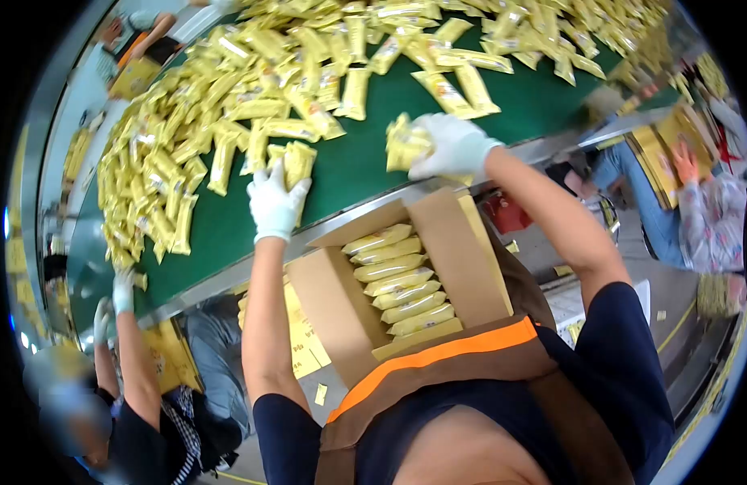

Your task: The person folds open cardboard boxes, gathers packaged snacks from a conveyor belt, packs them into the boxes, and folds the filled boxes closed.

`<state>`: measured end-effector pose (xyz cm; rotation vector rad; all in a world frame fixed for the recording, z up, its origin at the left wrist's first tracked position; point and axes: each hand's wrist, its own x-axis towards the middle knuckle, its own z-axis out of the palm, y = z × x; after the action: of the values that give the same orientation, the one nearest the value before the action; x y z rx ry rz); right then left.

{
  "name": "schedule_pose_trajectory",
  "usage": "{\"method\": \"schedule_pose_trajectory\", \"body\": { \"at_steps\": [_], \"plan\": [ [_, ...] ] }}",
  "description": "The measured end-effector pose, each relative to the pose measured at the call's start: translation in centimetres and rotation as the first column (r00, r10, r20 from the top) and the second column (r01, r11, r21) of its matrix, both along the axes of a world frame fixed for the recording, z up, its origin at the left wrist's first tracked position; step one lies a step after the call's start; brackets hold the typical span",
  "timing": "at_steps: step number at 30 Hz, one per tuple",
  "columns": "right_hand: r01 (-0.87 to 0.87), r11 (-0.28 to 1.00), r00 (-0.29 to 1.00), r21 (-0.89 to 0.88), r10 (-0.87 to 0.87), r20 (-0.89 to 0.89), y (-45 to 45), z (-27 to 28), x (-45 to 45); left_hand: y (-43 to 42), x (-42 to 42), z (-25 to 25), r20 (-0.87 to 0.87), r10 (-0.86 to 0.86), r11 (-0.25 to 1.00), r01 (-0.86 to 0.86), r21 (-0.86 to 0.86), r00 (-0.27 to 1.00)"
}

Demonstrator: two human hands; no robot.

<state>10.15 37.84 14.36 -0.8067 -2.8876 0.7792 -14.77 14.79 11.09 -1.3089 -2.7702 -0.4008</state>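
My right hand [454, 147], in a white glove, is closed round a bunch of yellow packets [405, 144] above the near side of the green belt. Further left, my left hand [275, 202], gloved too, has its fingers round a few upright yellow packets [299, 163] at the edge of the heap. Part of each bunch is hidden by the fingers. Below and between my arms stands an open cardboard box [329, 299] with its flaps out. Inside it, yellow packets [401, 279] lie in a neat overlapping row.
A large heap of loose yellow packets [252, 65] covers much of the green belt [349, 166]. A metal rail [365, 208] runs along its near edge. Co-workers sit on the left, on the right and across the belt, with cartons [671, 153] by them.
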Motion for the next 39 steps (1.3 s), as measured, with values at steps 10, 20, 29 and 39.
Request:
{"method": "schedule_pose_trajectory", "body": {
  "at_steps": [10,20,29,39],
  "plan": [
    [0.210,0.720,0.905,-0.662,-0.399,-0.147,10.1,-2.3,-4.4,-0.1,1.4,1.6,0.061,-0.002,0.976,0.016,-0.216,0.998],
    [0.135,0.985,0.982,-0.108,-0.119,0.144,4.5,0.7,-3.8,4.4,-8.3,3.5,0.771,-0.167,0.876,-0.266,0.402,0.615],
    [0.087,0.975,0.996,0.207,-0.087,-0.008,3.2,1.4,0.2,-4.6,-5.4,2.2,0.251,-0.138,0.990,0.131,0.045,0.958],
    [-0.105,0.851,0.991,0.514,0.135,-0.020,0.9,-0.9,1.1,-3.4,-0.9,2.6,-0.085,0.033,0.948,-0.058,-0.313,0.996]
  ]
}}
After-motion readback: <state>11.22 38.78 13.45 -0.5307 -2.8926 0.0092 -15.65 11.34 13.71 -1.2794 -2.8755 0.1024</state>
